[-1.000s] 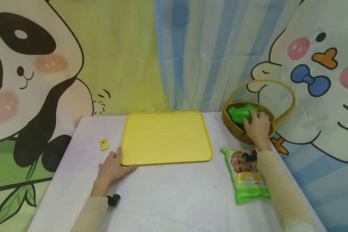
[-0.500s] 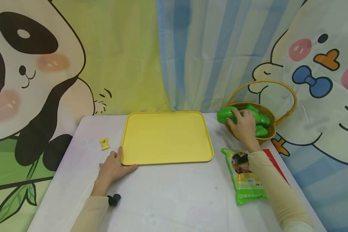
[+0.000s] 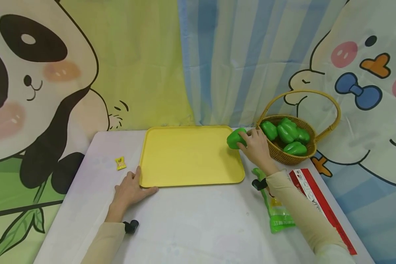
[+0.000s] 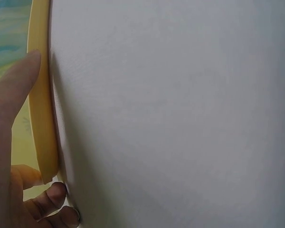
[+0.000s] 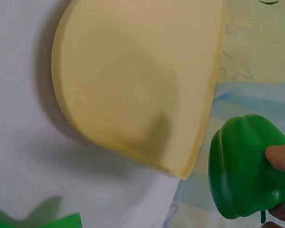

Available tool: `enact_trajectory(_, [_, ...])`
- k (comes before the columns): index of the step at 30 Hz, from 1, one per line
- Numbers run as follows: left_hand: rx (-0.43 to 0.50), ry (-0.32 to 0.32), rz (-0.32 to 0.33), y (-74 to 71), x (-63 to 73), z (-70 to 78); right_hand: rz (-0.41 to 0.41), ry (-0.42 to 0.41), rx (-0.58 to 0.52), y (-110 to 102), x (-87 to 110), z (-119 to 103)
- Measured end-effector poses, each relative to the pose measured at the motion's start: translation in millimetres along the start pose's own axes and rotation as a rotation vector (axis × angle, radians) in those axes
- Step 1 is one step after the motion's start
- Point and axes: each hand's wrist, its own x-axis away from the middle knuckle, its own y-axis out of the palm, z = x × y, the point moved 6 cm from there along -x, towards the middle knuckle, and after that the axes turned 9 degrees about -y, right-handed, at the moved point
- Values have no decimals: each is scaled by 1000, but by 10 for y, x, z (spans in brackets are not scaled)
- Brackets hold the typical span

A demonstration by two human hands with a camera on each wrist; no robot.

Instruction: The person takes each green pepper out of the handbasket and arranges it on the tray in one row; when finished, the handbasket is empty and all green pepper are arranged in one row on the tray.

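If the glossy green bell pepper [image 3: 235,138] is pinched too loosely, a drop could be on the cards

It's held between the right hand's [image 3: 257,151] thumb and fingers, near the stem, gapped only about as wide as the pepper between them. Behind it, in the head view, is seen the corner of the flat yellow, raised-rim tray [image 3: 184,157] that's farthest from the left hand [image 3: 129,190]; exact height can't be told. By the left hand the near corner is hugged, thumb laid along one edge, fingers bent at the other.

Main worry: since it's smooth and rounded, if it gets released right at the rim, it could be tipped outward onto the white tabletop [image 3: 198,227]. With just one corner steadied, the tray could be skewed by a bump opposite. On the right hand's outer side, the tan wicker basket [image 3: 285,157] might be snagged by a careless swing back.
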Motion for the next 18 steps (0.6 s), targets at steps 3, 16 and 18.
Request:
enact_trajectory(3, [-5,1,2,3,-6,2,-24,-20,-3,74,-18,-97])
enact_trajectory(16, [-4,-1,14,18,-10,-4,-162,-65,-2,310,-94,-421])
enact_trajectory(18, [-4,3,17,19,-6,-3,-179,-74,7,343,-98,-461])
